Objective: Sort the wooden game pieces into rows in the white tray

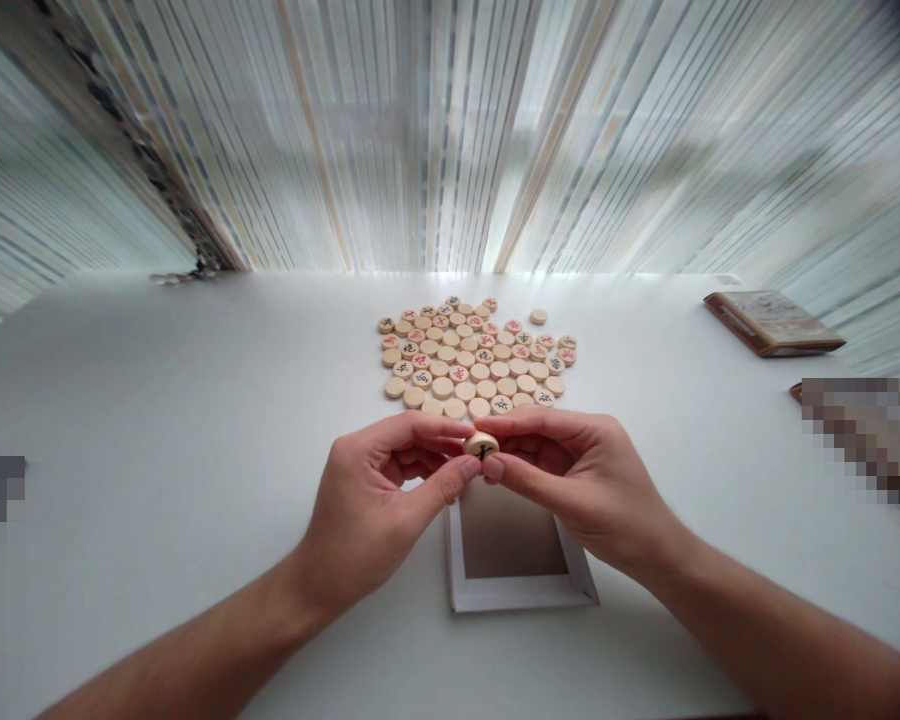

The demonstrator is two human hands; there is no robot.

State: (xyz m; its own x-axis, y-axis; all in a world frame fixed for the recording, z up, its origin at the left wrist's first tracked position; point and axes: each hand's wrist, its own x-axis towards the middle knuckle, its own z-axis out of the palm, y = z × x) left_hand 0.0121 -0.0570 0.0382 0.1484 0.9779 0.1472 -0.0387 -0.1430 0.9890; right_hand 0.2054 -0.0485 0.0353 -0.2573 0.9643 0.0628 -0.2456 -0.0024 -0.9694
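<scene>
Between the fingertips of both hands is a round wooden xiangqi piece, tilted so that its black character faces me. My left hand pinches it from the left with thumb and forefinger. From the right, my right hand grips the same piece in a like pinch. Just beyond the hands lie many wooden xiangqi pieces in one flat layer; some show red or black characters, others plain faces. Below my hands rests a shallow white-rimmed box with a brown inside, its far end hidden by my fingers.
The white table runs back to a string curtain. One plain xiangqi piece lies apart at the back. At the right are a brown-edged book or box and a partly blurred-out brown item.
</scene>
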